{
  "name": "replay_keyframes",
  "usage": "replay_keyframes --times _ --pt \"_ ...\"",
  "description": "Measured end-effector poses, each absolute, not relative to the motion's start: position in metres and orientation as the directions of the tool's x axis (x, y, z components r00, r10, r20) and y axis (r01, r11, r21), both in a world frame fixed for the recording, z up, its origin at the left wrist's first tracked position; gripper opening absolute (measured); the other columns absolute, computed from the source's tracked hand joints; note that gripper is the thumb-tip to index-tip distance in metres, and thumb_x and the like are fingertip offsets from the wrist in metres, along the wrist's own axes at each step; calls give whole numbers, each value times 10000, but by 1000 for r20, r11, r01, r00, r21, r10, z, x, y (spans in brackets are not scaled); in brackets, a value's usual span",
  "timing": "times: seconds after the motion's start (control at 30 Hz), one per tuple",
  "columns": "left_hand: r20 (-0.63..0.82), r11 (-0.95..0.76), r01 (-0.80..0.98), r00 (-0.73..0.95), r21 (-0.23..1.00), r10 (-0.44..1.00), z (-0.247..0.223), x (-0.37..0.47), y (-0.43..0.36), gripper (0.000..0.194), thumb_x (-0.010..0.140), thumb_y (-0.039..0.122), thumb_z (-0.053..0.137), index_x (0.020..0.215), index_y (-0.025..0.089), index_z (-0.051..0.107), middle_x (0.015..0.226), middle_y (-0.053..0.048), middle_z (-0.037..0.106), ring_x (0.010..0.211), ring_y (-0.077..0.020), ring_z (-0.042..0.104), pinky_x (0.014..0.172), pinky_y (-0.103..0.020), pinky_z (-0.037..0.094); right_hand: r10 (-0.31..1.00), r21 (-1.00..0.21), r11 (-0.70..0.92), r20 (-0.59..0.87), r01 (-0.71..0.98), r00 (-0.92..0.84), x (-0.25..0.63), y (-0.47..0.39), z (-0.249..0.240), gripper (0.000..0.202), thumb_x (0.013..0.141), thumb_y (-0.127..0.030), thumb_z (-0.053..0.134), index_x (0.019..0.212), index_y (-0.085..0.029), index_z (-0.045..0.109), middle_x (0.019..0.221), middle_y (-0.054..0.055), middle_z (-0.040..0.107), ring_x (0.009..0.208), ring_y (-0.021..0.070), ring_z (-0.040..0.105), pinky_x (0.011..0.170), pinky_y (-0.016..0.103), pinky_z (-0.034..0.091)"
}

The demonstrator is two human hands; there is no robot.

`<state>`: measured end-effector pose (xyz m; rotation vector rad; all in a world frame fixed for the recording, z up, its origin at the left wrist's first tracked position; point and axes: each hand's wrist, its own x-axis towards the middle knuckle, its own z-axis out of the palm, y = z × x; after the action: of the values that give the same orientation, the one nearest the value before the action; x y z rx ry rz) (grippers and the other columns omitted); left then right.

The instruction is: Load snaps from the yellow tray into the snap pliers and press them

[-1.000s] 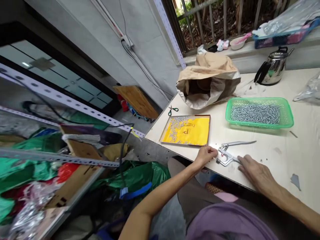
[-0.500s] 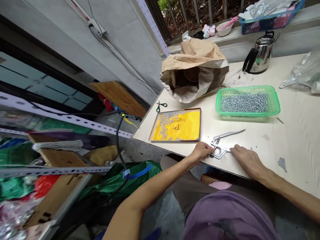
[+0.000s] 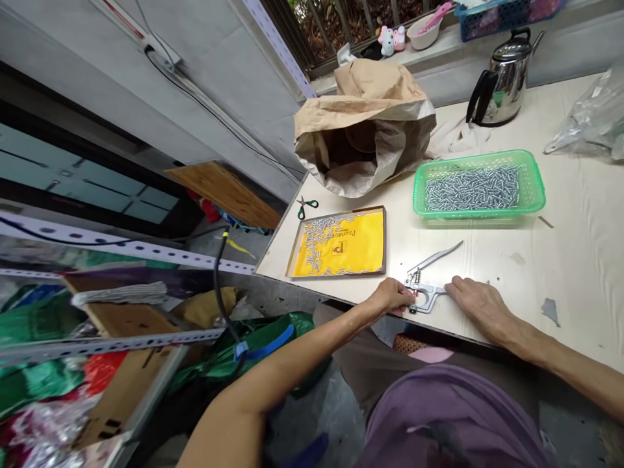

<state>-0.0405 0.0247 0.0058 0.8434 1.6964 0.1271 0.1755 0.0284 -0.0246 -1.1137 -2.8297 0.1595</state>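
Silver metal pliers (image 3: 433, 290) with a C-shaped frame and a coil spring lie at the table's front edge, their long upper handle raised apart from the lower one. My right hand (image 3: 480, 305) is closed on the end of the lower handle. At the jaw end, the fingers of my left hand (image 3: 390, 296) are pinched together beside a small red part; whatever they hold is hidden. Just left of the pliers, a shallow tray (image 3: 384, 242) with a yellow lining (image 3: 361, 250) carries many small metal pins (image 3: 316, 240), mostly toward its left side.
Behind the pliers stands a green plastic basket (image 3: 540, 192) full of small metal pieces (image 3: 472, 190). A brown paper bag (image 3: 365, 110) gapes at the back, with scissors (image 3: 306, 207) near the left edge. Farther off are a steel kettle (image 3: 507, 78) and a plastic bag (image 3: 587, 130).
The view has shifted a little. The pliers' lower frame has turned slightly, and both hands stay at about the same places on the pliers.
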Motion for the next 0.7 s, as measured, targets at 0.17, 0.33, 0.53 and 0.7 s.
replay_keyframes --times 0.17,0.33,0.53,0.7 --pt "-835 769 419 -45 482 548 7 -41 25 174 690 121 703 586 124 564 462 60 506 441 -62 489 510 -186 468 689 -99 720 -13 687 -724 174 31 -21 219 853 -7 422 898 -186 539 828 48 559 717 177 508 556 291 288" --pt "-847 758 462 -24 461 531 10 -39 28 197 672 133 696 548 130 543 446 68 481 437 -55 463 504 -178 449 675 -115 724 -90 680 -733 172 33 -18 215 845 -16 437 898 -196 540 858 50 567 742 180 524 569 292 303" --pt "-840 708 563 -42 427 541 8 -35 26 246 625 139 680 467 147 492 412 69 427 431 -60 422 483 -186 403 673 -138 720 -97 680 -733 174 30 -16 229 845 -25 429 929 -195 559 886 63 589 765 187 544 595 295 349" --pt "-798 654 591 -28 472 602 3 -38 17 247 606 177 677 447 147 491 402 71 403 419 -47 341 438 -186 257 646 -178 752 8 634 -764 180 56 -18 416 792 -344 662 1159 -194 535 1288 156 527 1086 297 516 796 401 437"
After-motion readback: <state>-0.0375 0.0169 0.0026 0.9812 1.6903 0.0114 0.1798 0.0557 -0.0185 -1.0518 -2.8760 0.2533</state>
